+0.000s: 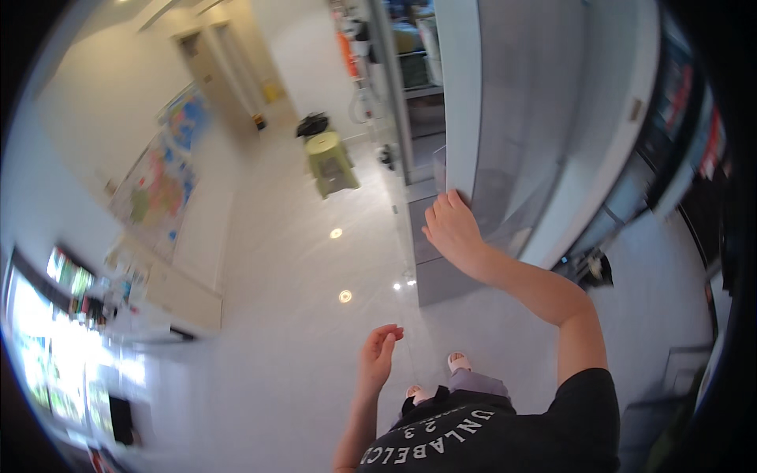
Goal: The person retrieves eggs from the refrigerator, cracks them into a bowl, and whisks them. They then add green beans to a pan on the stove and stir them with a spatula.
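My right hand (454, 229) reaches forward with its fingers curled at the pale edge of a tall door panel (463, 106). The panel stands at the front of a tall grey cabinet, and a gap beside it shows shelves (423, 91) with several things on them. A small clear piece (439, 168), perhaps plastic, sits by the edge just above my fingers. My left hand (378, 355) hangs low in front of my body over the floor, holding nothing, its fingers loosely bent and the thumb a little apart.
A green plastic stool (330, 162) stands ahead on the glossy tiled floor (284, 278), a black bag (312, 124) behind it. A world map (157, 183) hangs on the left wall above a low white cabinet (177, 290). A dark bag (597, 269) lies at right.
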Motion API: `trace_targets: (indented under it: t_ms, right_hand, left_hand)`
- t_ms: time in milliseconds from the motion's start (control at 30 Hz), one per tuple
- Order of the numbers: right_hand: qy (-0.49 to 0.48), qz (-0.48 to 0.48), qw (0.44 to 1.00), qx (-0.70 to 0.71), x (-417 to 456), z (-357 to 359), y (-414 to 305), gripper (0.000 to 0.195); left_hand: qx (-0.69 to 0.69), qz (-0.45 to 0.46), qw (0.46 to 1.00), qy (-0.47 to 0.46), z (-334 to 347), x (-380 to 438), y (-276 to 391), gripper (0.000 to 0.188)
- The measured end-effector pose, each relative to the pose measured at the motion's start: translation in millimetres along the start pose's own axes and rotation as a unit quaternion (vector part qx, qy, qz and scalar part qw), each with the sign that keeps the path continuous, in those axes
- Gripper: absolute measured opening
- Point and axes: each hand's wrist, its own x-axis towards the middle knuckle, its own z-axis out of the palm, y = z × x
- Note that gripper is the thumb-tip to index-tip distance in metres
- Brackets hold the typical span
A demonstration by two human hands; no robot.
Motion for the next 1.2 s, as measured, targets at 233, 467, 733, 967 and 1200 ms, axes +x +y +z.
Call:
trace_targets:
  t_ms: [233,467,733,967,1200]
  right_hand:
    - [0.139,0.179,0.962,0.149,-114.0,-53.0,26.0,0.043]
    - [0.108,0.409,0.901,0.095,-206.1,-18.1,68.9,0.054]
    - [0.183,0.507,0.839,0.073,-298.2,9.7,140.3,0.045]
    - [0.156,0.510,0.841,0.087,-326.8,22.9,174.9,0.050]
    - [0.318,0.371,0.805,0.337,-254.2,88.5,144.1,0.052]
  left_hand:
    - [-0.027,-0.021,0.972,-0.233,59.1,42.3,-4.1,0.022]
    - [-0.004,-0.051,0.933,-0.357,141.1,60.0,-9.8,0.023]
    - [0.003,-0.021,0.915,-0.403,228.9,92.2,-30.1,0.021]
    - [0.029,-0.037,0.950,-0.309,263.6,142.6,-33.7,0.022]
    - [0.170,0.094,0.964,-0.180,250.0,211.5,-3.1,0.020]
